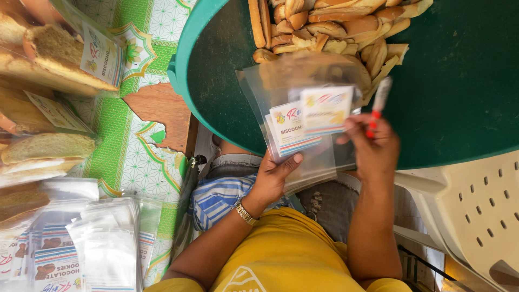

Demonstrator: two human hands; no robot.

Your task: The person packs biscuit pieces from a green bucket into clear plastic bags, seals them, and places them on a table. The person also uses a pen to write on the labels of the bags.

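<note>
Two hands meet over a stack of clear plastic bags point(303, 116) with printed label cards. The left hand point(272, 176) clasps the stack from below, thumb across its front. The right hand point(373, 143) pinches the top card's right edge and also grips a red-and-white marker point(378, 103) pointing away from the body. Just beyond, bread sticks point(330, 27) are heaped in a wide green tub point(454, 92). Far left, bagged toast point(48, 59) and spare bags point(102, 243) lie on a patterned green tablecloth point(130, 146); a cream plastic chair point(470, 205) stands at right.
</note>
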